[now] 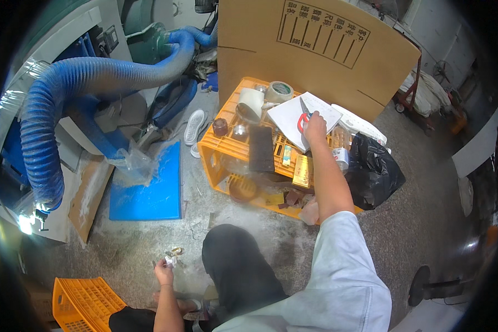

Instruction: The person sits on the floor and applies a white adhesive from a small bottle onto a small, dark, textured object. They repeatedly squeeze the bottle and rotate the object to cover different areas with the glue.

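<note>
My right hand (314,127) reaches far forward over an upturned orange crate (216,148) and closes on the red handles of a pair of scissors (302,117) that lies on white paper sheets (288,119). My left hand (164,271) is low near the floor by my knee and pinches a small pale object (170,260); what it is cannot be made out. A small shiny bit (177,252) lies on the floor just beyond it. My dark trouser knee (235,265) is between the two arms.
On the crate lie tape rolls (279,91), a dark board (261,148), jars and small boxes. A large cardboard sheet (321,50) stands behind it, a black plastic bag (373,171) to its right. A blue hose (83,83), a blue mat (152,188) and another orange crate (83,304) are on the left.
</note>
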Demonstrator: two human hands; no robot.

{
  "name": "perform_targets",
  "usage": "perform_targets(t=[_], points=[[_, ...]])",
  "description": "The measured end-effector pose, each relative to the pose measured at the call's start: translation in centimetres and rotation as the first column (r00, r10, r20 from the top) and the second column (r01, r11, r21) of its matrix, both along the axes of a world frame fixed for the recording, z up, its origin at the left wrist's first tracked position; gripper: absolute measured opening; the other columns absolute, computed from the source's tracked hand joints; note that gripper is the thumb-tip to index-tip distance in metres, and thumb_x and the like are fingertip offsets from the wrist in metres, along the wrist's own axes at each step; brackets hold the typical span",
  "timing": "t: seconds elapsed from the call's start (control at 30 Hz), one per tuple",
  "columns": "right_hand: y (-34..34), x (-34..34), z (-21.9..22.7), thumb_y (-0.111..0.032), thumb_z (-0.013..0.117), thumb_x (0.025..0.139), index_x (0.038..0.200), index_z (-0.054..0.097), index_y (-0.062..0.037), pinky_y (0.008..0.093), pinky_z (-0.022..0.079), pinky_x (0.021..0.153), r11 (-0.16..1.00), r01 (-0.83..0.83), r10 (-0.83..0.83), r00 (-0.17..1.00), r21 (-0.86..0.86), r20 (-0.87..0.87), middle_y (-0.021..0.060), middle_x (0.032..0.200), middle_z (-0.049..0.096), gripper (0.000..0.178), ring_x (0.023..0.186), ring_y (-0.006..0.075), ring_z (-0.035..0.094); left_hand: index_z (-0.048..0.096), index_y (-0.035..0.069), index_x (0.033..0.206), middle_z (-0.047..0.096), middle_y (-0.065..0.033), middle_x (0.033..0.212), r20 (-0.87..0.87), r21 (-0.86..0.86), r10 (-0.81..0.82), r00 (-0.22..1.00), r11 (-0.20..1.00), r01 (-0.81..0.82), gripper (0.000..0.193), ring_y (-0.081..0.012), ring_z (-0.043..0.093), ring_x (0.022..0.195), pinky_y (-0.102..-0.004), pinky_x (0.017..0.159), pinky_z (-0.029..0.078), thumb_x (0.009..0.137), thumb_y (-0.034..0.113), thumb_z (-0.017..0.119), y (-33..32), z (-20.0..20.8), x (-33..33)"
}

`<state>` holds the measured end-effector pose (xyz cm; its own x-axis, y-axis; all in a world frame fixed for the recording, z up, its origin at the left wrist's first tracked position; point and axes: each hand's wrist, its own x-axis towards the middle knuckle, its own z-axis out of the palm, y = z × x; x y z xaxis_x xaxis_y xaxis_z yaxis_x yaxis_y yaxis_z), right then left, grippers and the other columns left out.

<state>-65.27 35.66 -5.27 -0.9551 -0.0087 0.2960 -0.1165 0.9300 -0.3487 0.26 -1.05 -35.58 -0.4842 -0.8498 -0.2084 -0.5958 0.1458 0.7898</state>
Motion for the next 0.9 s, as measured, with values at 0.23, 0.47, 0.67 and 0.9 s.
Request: perform_targets(t=[0.23, 0.47, 0.67, 0.9], points=[[1.6, -1.9, -1.8, -0.02, 0.064, 0.085, 0.11, 0.068, 0.0024, 0.0522, 0.048, 0.095, 0.953, -0.131, 0.169, 0.978, 0.274, -0.121, 0.0266, 0.114, 0.066, 0.034, 0.109, 0.0433, 0.06, 0.073, -0.006, 0.101, 0.074, -0.0215, 0.09, 0.083, -0.079, -0.018, 0.996, 0.997, 0.025, 0.032, -0.0284, 0.072, 0.086, -0.0404, 0.082, 0.055, 0.073, 0.009, 0.072, 0.6, 2.1, -1.1], [-3.0, 8.0, 5.9, -0.022, 0.076, 0.092, 0.127, 0.063, -0.0002, 0.0359, 0.052, 0.091, 0.801, -0.575, 0.534, 0.811, -0.163, -0.238, 0.0142, 0.123, 0.063, 0.043, 0.112, 0.0239, 0.059, 0.074, 0.002, 0.099, 0.071, -0.0084, 0.08, -0.146, 0.252, 0.165, 0.975, 0.96, -0.125, 0.023, -0.0165, 0.066, 0.074, -0.0347, 0.069, 0.053, 0.077, 0.01, 0.078, 0.4, 4.8, -2.7], [-12.8, 27.6, 12.5, -0.016, 0.072, 0.095, 0.124, 0.065, -0.0011, 0.0309, 0.051, 0.087, 0.451, -0.773, 0.821, 0.556, -0.447, -0.133, 0.0096, 0.117, 0.065, 0.034, 0.104, 0.0166, 0.062, 0.073, 0.0, 0.079, 0.071, -0.009, 0.072, -0.199, 0.259, 0.364, 0.91, 0.915, -0.309, 0.009, -0.0159, 0.066, 0.061, -0.0306, 0.058, 0.052, 0.072, -0.001, 0.078, 1.1, 6.5, -1.8], [-22.6, 40.8, 8.2, -0.02, 0.075, 0.089, 0.122, 0.065, 0.0009, 0.0354, 0.052, 0.089, 0.226, -0.902, 0.969, 0.172, -0.366, 0.175, 0.016, 0.111, 0.069, 0.041, 0.1, 0.0238, 0.066, 0.078, 0.002, 0.082, 0.071, -0.0245, 0.087, 0.139, -0.168, 0.227, 0.964, 0.965, -0.203, 0.013, -0.0406, 0.071, 0.085, -0.0457, 0.077, 0.056, 0.074, 0.011, 0.072, 2.6, 3.8, 1.9]])
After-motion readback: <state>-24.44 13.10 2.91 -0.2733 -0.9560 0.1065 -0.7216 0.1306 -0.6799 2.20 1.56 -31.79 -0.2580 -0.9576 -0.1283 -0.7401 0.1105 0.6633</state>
